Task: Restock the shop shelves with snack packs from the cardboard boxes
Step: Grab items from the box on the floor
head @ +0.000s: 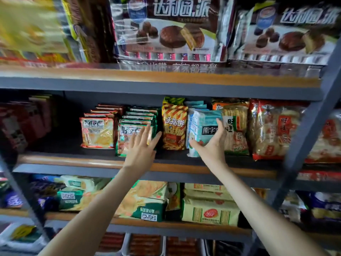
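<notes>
**Right hand holds a blue snack pack at the middle shelf**

The right hand (212, 145) grips a light blue plastic snack pack with a dark label (203, 126) from below and from its right side; the thumb lies on the front of the pack and the fingers close around its lower edge. The pack stands upright at the front of the middle shelf with the wooden front edge (73, 159), between a yellow and orange striped pack of stick biscuits (173, 124) on its left and a pack of pale rice crackers with a green bottom band (237, 130) on its right. More blue packs of the same kind stand behind it.

The left hand (142, 150) is open, with the fingers spread, and it holds nothing. It is in front of a row of green-edged chip packs (136, 122); I cannot tell if the fingertips touch them. Just beside this row, on the left, stands a row of orange-edged chip packs (96, 133).

On the shelf above lie large packs of chocolate pies (166, 30). On the shelf below lie pale yellow cracker packs (208, 209).
</notes>
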Tool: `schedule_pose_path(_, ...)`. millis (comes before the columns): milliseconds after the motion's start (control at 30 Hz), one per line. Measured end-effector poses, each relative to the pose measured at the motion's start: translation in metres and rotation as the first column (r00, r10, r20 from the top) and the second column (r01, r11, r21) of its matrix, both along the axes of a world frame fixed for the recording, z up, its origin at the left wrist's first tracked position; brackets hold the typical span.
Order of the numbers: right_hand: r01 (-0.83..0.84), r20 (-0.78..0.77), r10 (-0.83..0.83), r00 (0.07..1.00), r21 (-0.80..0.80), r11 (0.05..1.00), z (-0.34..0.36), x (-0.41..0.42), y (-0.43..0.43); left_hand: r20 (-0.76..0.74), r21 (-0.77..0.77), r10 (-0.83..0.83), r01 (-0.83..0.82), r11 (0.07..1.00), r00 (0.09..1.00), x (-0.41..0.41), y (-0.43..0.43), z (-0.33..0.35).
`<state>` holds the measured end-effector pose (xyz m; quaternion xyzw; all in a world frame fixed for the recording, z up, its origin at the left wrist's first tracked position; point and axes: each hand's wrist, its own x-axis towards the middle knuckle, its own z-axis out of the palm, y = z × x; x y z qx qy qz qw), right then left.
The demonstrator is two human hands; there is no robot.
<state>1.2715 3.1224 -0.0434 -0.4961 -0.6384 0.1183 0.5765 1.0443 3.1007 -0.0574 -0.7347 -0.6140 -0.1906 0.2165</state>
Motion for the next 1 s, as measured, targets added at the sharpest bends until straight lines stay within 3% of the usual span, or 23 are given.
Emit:
schedule_pose_path(67,0.028,0.097,-0.021,0.995,-0.065,0.997,-0.005,-0.008,0.018,-0.076,-0.064,0.052,-0.057,0.996,0.996,-0.018,0.011,0.005)
schedule_pose_path(233,0.16,0.276,-0.097,0.956,-0.214,0.964,-0.011,-0.018,0.05,-0.198,-0.031,0.025,-0.031,0.999,0.98,-0.049,0.034,0.003)
schedule_pose_path(333,0.207,0.309,-0.13,0.942,-0.232,0.951,-0.009,-0.021,0.058,-0.172,0.008,-0.05,0.052,0.999,0.984,-0.055,0.043,-0.005)
schedule_pose_path(500,0.283,0.386,-0.164,0.908,-0.276,0.919,-0.013,-0.026,0.056,-0.063,-0.057,-0.094,0.091,0.994,0.994,-0.055,0.043,-0.006)
schedule_pose_path(567,0.391,0.519,-0.231,0.823,-0.224,0.893,-0.013,-0.028,0.045,-0.007,-0.004,-0.106,0.106,0.994,0.994,-0.052,0.037,-0.006)
schedule_pose_path(633,0.431,0.58,-0.332,0.744,-0.036,0.902,-0.015,-0.033,0.027,0.066,0.036,-0.114,0.112,0.993,0.991,-0.047,0.024,-0.01)
schedule_pose_path(700,0.341,0.517,-0.37,0.772,0.154,0.927,-0.02,-0.044,0.004,0.157,0.093,-0.138,0.125,0.988,0.978,-0.045,0.004,-0.023)
schedule_pose_path(800,0.094,0.466,-0.223,0.856,0.283,0.954,-0.04,-0.073,-0.036,0.226,0.133,-0.145,0.117,0.984,0.963,-0.052,-0.042,-0.058)
schedule_pose_path(900,-0.168,0.51,0.021,0.86,0.244,0.955,-0.075,-0.112,-0.074,0.259,0.068,-0.037,0.02,0.997,0.965,-0.08,-0.103,-0.104)
schedule_pose_path(1000,-0.367,0.547,0.246,0.8,0.121,0.922,-0.127,-0.159,-0.11,0.297,-0.098,0.173,-0.15,0.984,0.939,-0.125,-0.181,-0.159)
